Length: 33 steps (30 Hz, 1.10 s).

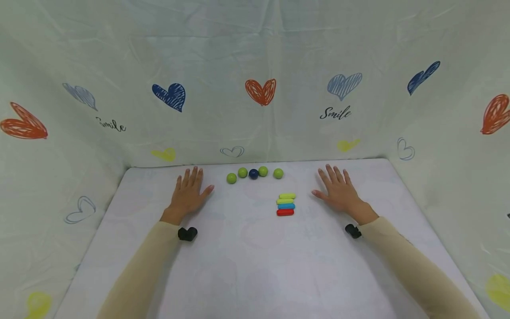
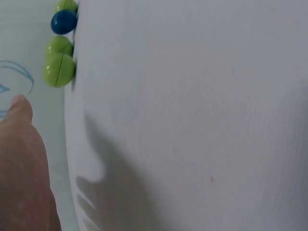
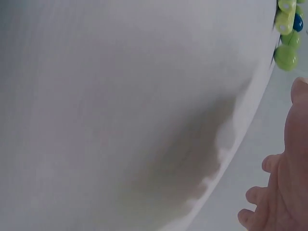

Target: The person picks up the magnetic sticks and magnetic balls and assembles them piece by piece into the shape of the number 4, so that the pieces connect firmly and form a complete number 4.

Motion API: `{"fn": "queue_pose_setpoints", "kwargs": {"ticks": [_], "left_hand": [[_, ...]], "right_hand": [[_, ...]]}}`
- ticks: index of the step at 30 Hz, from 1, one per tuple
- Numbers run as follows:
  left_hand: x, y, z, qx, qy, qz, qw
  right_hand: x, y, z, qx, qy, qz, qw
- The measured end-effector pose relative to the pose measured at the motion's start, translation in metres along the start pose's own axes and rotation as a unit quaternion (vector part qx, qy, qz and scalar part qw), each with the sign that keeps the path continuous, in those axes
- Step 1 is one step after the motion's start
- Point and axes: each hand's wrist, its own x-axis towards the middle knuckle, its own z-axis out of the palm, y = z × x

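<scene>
Several green balls, one of them the leftmost green ball (image 1: 231, 178), lie in a loose row near the table's back edge, with a dark blue ball (image 1: 253, 174) among them. In front of the row, a yellow stick (image 1: 287, 196), a second yellow stick (image 1: 284, 201), a blue stick (image 1: 286, 206) and a red stick (image 1: 285, 212) lie side by side. My left hand (image 1: 187, 195), palm down with fingers spread, is left of the balls and holds nothing. To the right of the sticks, my right hand (image 1: 338, 190) is likewise spread and holds nothing.
A white-covered table (image 1: 255, 266) spans the front. Pale sheeting (image 1: 207, 53) printed with hearts and "Smile" hangs behind it and along both sides. Each wrist bears a small black device, the left device (image 1: 187, 234) and the right device (image 1: 353, 231).
</scene>
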Motion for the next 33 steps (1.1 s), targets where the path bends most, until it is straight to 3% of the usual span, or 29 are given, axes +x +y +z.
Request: {"fn": "queue_pose_setpoints", "kwargs": {"ticks": [20, 33], "left_hand": [[0.011, 0.047, 0.012, 0.003, 0.012, 0.033, 0.9994], [0.016, 0.065, 0.018, 0.004, 0.015, 0.053, 0.9985]], "right_hand": [[0.012, -0.047, 0.012, -0.022, 0.028, -0.065, 0.9972], [0.022, -0.067, 0.013, -0.009, 0.067, -0.111, 0.9915]]}}
